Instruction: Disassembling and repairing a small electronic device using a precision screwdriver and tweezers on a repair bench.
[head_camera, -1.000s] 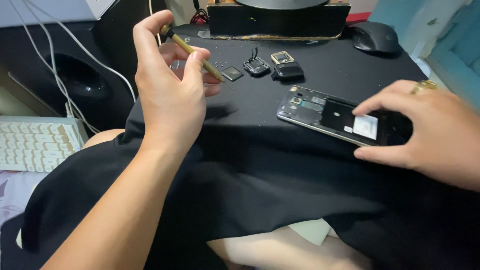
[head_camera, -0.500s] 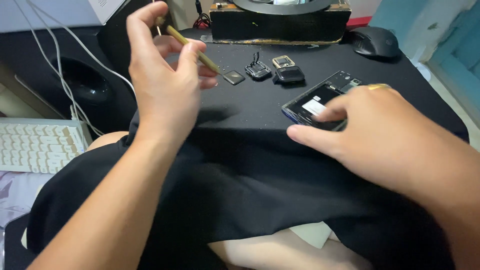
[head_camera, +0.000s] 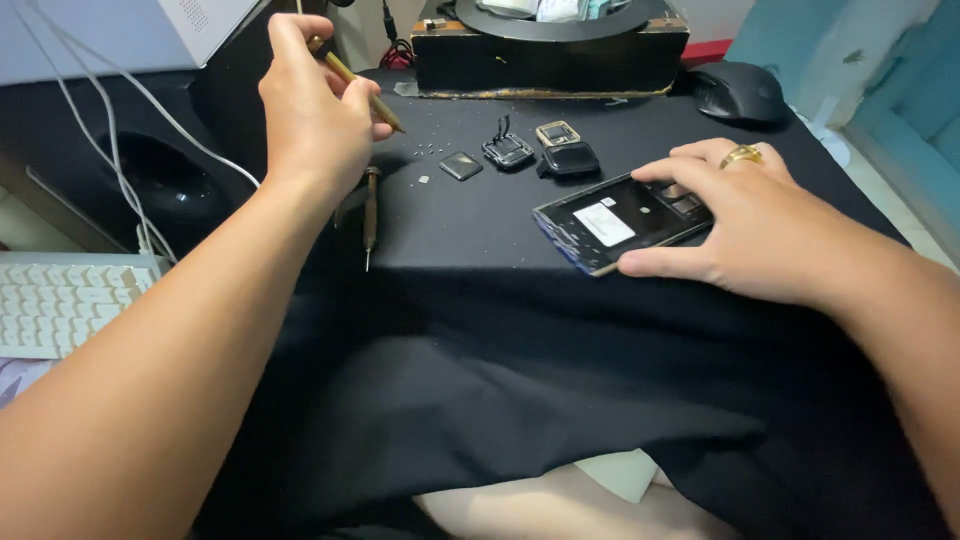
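My left hand (head_camera: 315, 130) is raised over the black cloth (head_camera: 480, 330), fingers pinched around a slim brass-coloured screwdriver (head_camera: 365, 90) with its tip angled down to the right. A second dark-handled screwdriver (head_camera: 370, 215) lies below it. Small removed black parts (head_camera: 510, 150) sit mid-table. My right hand (head_camera: 760, 225) presses flat on the opened black phone (head_camera: 615, 220), steadying it. I judge this mid-disassembly; next calls for bringing the tip precisely onto the phone.

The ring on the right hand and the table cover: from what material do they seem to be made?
The ring looks like polished gold-coloured metal: yellow with a bright glint; real gold cannot be told. The table cover seems matte black woven cloth: it folds and drapes softly over the edge.
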